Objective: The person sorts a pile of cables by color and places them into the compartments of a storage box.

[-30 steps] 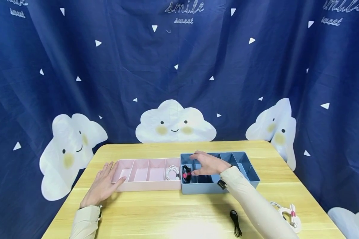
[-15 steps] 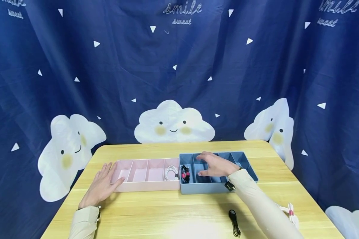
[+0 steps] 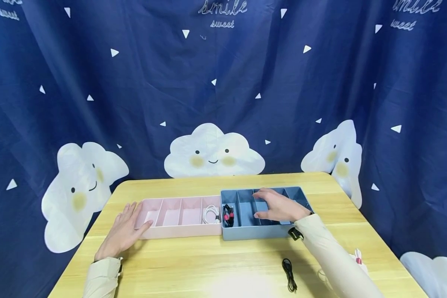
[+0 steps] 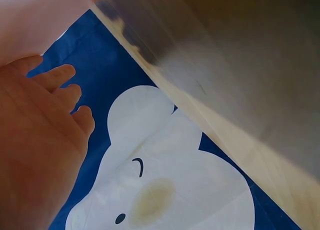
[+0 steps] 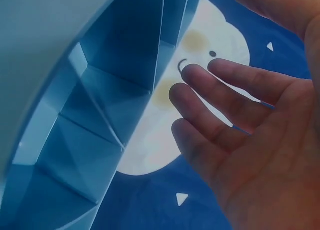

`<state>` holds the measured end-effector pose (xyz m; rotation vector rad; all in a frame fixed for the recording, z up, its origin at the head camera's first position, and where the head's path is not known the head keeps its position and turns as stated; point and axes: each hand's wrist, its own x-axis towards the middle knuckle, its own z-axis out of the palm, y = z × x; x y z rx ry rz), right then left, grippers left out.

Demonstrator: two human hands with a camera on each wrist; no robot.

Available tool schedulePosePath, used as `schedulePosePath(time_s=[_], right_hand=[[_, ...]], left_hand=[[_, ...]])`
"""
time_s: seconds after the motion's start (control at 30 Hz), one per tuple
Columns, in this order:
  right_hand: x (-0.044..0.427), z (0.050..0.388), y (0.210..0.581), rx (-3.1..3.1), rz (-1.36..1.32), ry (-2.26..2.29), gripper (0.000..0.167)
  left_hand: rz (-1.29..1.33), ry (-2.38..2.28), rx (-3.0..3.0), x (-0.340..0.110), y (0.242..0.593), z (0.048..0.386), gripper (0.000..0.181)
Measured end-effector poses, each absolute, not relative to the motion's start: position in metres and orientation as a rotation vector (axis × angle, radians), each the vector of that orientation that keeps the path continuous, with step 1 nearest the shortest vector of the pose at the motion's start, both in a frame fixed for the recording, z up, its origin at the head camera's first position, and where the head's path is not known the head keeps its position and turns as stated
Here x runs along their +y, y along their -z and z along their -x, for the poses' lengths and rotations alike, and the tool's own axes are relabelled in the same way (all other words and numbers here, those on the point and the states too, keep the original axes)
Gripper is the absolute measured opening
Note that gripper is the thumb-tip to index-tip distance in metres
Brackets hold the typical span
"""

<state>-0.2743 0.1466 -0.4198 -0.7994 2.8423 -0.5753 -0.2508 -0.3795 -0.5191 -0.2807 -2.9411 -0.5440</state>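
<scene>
My left hand (image 3: 123,229) rests at the left end of the pink divided box (image 3: 179,231), thumb along the near side and fingers straight. Over the middle compartments of the blue divided box (image 3: 253,234) hovers my right hand (image 3: 279,207), fingers relaxed and apart, holding nothing; the right wrist view confirms an empty palm (image 5: 265,145). Black cables (image 3: 225,215) with red ties lie in the blue box's leftmost compartment. A coiled white cable (image 3: 205,216) sits in the pink box's rightmost compartment. The two boxes stand end to end, seemingly touching.
A bundled black cable (image 3: 289,275) lies on the wooden table (image 3: 179,269) near the front. White cable with a red tie (image 3: 359,257) lies at the right, partly hidden by the right sleeve (image 3: 331,252). A blue cloud-print curtain (image 3: 223,103) hangs behind.
My right hand has moved right, away from the black cables in the leftmost compartment, which stay there. My left hand keeps its place on the pink box. The head view has shifted slightly.
</scene>
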Motion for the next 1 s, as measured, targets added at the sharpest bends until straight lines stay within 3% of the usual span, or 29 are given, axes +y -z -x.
schedulePosePath(time_s=[1.0], right_hand=[[0.223, 0.226, 0.423, 3.042, 0.774, 0.621, 0.059]], left_hand=[[0.301, 0.486, -2.914, -0.381, 0.52, 0.251, 0.088]])
